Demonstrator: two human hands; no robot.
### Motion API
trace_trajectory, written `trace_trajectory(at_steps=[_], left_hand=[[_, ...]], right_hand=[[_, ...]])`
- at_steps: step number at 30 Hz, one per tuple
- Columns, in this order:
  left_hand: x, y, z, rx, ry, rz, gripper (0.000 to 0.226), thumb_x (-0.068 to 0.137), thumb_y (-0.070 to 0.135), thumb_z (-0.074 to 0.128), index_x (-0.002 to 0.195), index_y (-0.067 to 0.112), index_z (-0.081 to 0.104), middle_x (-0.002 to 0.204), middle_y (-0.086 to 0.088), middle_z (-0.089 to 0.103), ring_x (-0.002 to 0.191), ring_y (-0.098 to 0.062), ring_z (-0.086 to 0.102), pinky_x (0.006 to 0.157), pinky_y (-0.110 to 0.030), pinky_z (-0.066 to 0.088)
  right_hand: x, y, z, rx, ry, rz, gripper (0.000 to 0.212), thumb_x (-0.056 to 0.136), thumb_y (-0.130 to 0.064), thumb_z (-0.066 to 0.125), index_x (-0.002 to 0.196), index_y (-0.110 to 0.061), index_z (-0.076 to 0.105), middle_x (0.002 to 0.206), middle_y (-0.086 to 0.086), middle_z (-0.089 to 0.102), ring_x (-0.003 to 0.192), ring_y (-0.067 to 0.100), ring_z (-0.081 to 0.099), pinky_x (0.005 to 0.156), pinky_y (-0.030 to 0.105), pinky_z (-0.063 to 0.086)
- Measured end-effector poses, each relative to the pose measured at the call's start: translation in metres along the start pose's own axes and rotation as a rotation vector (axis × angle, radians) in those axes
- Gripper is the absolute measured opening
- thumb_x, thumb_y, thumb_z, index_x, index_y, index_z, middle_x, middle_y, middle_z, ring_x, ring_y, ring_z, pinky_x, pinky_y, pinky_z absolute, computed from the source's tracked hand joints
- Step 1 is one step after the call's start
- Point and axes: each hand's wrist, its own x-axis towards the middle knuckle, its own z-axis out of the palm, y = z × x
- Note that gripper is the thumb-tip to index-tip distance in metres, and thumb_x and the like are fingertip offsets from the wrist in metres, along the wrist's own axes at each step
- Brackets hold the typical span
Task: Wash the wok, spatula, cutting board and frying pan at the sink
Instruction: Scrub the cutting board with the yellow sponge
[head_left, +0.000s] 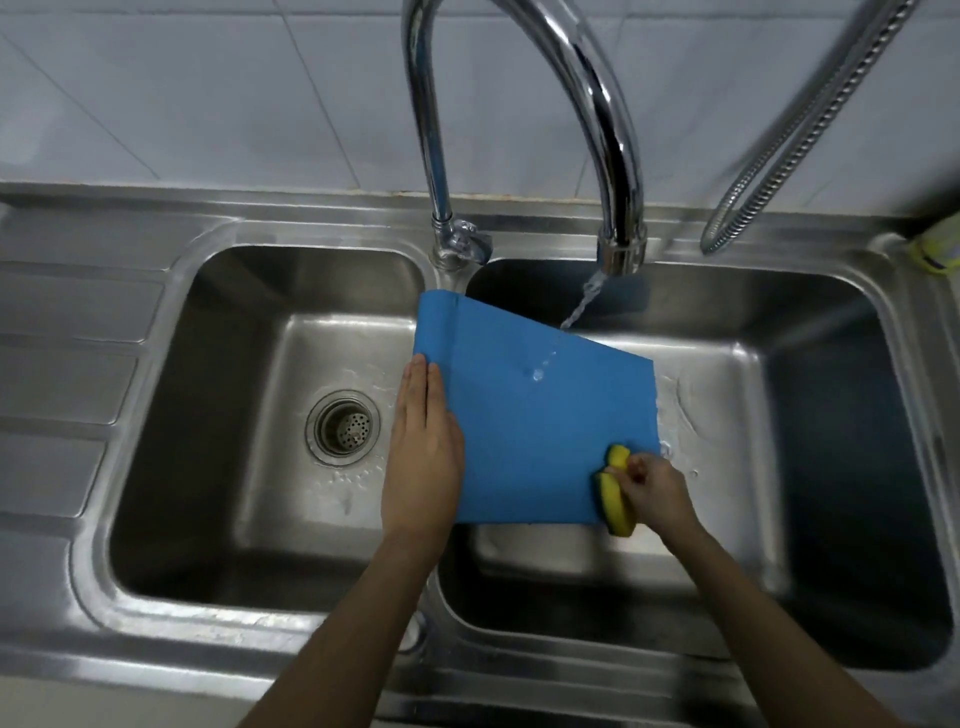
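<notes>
A blue cutting board (535, 410) is held tilted over the divider between the two basins, mostly above the right one. My left hand (423, 452) lies along its left edge with straight fingers on top; the thumb is hidden behind the board. My right hand (652, 491) grips a folded yellow sponge (615, 499) against the board's lower right corner. Water from the chrome tap (621, 249) runs onto the board's upper edge. No wok, spatula or frying pan is in view.
The steel double sink (171, 571) has a drain strainer (344, 427) in the left basin and a ribbed draining surface (62, 384) to the left. A metal shower hose (769, 171) hangs at right, near a yellow object (937, 249) on the rim.
</notes>
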Motion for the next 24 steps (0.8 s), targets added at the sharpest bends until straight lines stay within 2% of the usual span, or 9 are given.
trace_trajectory(at_steps=[3, 5, 8, 10, 13, 16, 19, 22, 24], left_hand=[[0.001, 0.000, -0.003, -0.038, -0.014, 0.000, 0.052, 0.098, 0.000, 0.045, 0.148, -0.004, 0.029, 0.156, -0.018, 0.026, 0.145, -0.030, 0.026, 0.118, -0.041, 0.024], [0.001, 0.002, -0.006, -0.057, -0.045, -0.002, 0.052, 0.100, 0.001, 0.042, 0.149, -0.002, 0.025, 0.157, -0.017, 0.023, 0.146, -0.030, 0.023, 0.118, -0.042, 0.025], [0.001, 0.005, -0.010, -0.056, -0.067, 0.012, 0.053, 0.101, 0.003, 0.040, 0.150, -0.001, 0.021, 0.158, -0.018, 0.019, 0.146, -0.033, 0.022, 0.117, -0.046, 0.028], [0.000, 0.004, -0.012, -0.047, -0.099, 0.023, 0.054, 0.102, 0.004, 0.037, 0.152, 0.000, 0.017, 0.159, -0.018, 0.016, 0.146, -0.033, 0.020, 0.118, -0.049, 0.027], [0.000, 0.000, -0.013, -0.062, -0.122, 0.033, 0.054, 0.103, 0.009, 0.034, 0.152, 0.003, 0.013, 0.159, -0.016, 0.014, 0.145, -0.034, 0.021, 0.115, -0.053, 0.029], [-0.001, -0.001, -0.014, -0.095, -0.124, 0.038, 0.053, 0.102, 0.009, 0.034, 0.151, 0.003, 0.014, 0.157, -0.016, 0.016, 0.143, -0.036, 0.023, 0.113, -0.057, 0.031], [0.000, -0.003, -0.012, -0.106, -0.124, 0.046, 0.054, 0.101, 0.007, 0.035, 0.151, 0.002, 0.016, 0.157, -0.018, 0.017, 0.143, -0.038, 0.022, 0.114, -0.057, 0.028], [0.003, -0.006, -0.008, -0.074, -0.116, 0.057, 0.053, 0.097, 0.000, 0.038, 0.147, -0.005, 0.022, 0.153, -0.024, 0.021, 0.140, -0.043, 0.024, 0.114, -0.057, 0.028], [0.005, -0.009, -0.005, -0.072, -0.104, 0.056, 0.053, 0.096, -0.002, 0.041, 0.146, -0.006, 0.025, 0.152, -0.026, 0.023, 0.138, -0.045, 0.026, 0.113, -0.058, 0.029]], right_hand=[[0.015, 0.010, -0.007, -0.159, -0.047, 0.158, 0.024, 0.091, -0.031, 0.058, 0.094, -0.007, 0.058, 0.102, 0.018, 0.063, 0.099, 0.034, 0.058, 0.075, 0.032, 0.040], [0.014, 0.005, -0.006, -0.249, -0.071, 0.167, 0.031, 0.090, -0.030, 0.055, 0.110, -0.007, 0.055, 0.115, 0.017, 0.058, 0.107, 0.035, 0.056, 0.079, 0.033, 0.042], [-0.003, -0.007, -0.009, -0.302, -0.040, 0.062, 0.027, 0.090, -0.023, 0.050, 0.112, -0.008, 0.050, 0.117, 0.017, 0.053, 0.105, 0.036, 0.056, 0.081, 0.035, 0.045], [-0.021, -0.007, -0.023, -0.229, 0.031, -0.012, 0.021, 0.091, -0.018, 0.049, 0.109, -0.007, 0.049, 0.113, 0.017, 0.053, 0.101, 0.036, 0.055, 0.077, 0.033, 0.041], [-0.046, 0.003, -0.067, -0.065, 0.198, -0.117, 0.008, 0.091, -0.017, 0.051, 0.094, -0.014, 0.045, 0.100, 0.010, 0.052, 0.086, 0.027, 0.050, 0.069, 0.029, 0.031], [-0.064, 0.019, -0.126, 0.066, 0.418, -0.182, 0.010, 0.089, -0.018, 0.056, 0.091, -0.012, 0.048, 0.096, 0.010, 0.054, 0.082, 0.023, 0.053, 0.069, 0.031, 0.037], [-0.070, 0.024, -0.187, 0.149, 0.719, -0.207, 0.007, 0.086, -0.015, 0.055, 0.088, -0.009, 0.052, 0.085, 0.012, 0.057, 0.081, 0.030, 0.054, 0.069, 0.038, 0.041], [-0.059, 0.019, -0.240, 0.097, 0.954, -0.188, 0.017, 0.086, -0.022, 0.049, 0.090, -0.006, 0.053, 0.085, 0.020, 0.058, 0.083, 0.035, 0.051, 0.069, 0.035, 0.031], [-0.044, 0.017, -0.265, -0.022, 1.006, -0.172, 0.023, 0.085, -0.023, 0.046, 0.095, -0.004, 0.055, 0.090, 0.025, 0.059, 0.086, 0.038, 0.052, 0.069, 0.035, 0.029]])
